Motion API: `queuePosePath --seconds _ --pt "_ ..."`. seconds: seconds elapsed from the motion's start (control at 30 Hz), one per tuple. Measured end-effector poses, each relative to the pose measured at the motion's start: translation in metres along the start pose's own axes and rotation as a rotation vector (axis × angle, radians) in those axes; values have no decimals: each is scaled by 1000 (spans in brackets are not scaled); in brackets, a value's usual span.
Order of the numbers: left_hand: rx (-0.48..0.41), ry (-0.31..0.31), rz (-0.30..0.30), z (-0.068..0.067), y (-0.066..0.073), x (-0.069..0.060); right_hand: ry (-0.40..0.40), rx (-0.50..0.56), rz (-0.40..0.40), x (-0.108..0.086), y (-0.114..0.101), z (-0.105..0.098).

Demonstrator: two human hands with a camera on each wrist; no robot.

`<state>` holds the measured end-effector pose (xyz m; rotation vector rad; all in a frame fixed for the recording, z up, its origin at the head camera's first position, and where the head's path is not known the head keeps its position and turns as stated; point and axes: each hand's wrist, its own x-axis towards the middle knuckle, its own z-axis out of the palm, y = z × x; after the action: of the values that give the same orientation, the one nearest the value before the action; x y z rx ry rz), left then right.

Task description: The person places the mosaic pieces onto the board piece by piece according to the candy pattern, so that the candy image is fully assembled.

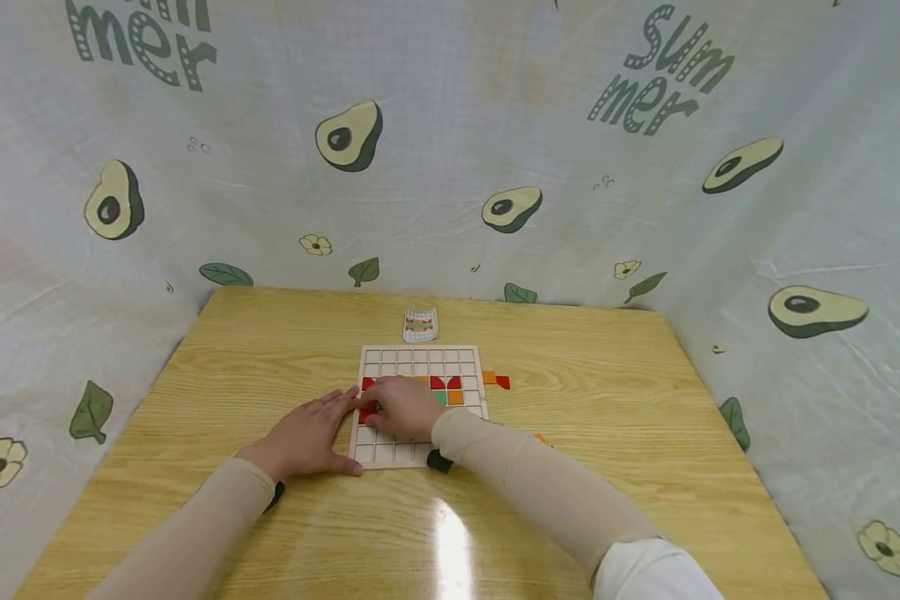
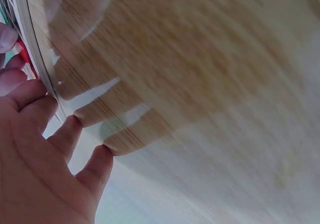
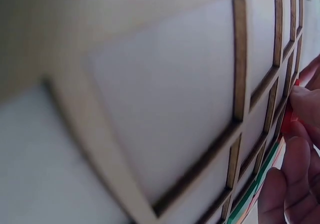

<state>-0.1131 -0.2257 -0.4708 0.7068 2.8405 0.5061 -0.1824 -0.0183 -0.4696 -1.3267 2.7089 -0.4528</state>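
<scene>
A pale wooden grid board (image 1: 390, 454) lies on the table, with red, green and orange tiles across its middle rows. My right hand (image 1: 405, 407) reaches over the board to its left columns; in the right wrist view its thumb and fingers (image 3: 297, 164) pinch a red tile (image 3: 288, 120) at the grid. That hand hides some of the squares. My left hand (image 1: 307, 437) rests at the board's left edge with fingers spread; the left wrist view shows the fingertips (image 2: 70, 126) on the table beside the rim.
Behind the board lies a small card (image 1: 420, 326) with a printed grid pattern. An orange tile (image 1: 489, 377) and a red one (image 1: 503, 382) lie off its right edge. Another orange piece (image 1: 542, 438) shows beyond my right forearm. Printed cloth hangs around the wooden table (image 1: 607, 375).
</scene>
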Motion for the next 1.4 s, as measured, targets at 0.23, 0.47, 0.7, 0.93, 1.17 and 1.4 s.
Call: queuePosePath --seconds 0.23,0.47,0.7,0.93,1.17,1.4 --pt "-10 29 9 4 -4 0 2 -2 4 0 1 2" --pt "-13 33 17 1 0 0 21 -15 -3 -1 2 1" --pt "-1 8 10 -5 5 -1 -29 -26 8 -11 10 -12" --pt "20 -33 -33 -6 7 -1 -110 -52 -14 -47 26 -40" --pt "30 -42 -55 -5 6 1 -97 -83 59 -95 60 -62" --pt "26 -48 -62 -5 6 2 -46 -84 167 -140 96 -73"
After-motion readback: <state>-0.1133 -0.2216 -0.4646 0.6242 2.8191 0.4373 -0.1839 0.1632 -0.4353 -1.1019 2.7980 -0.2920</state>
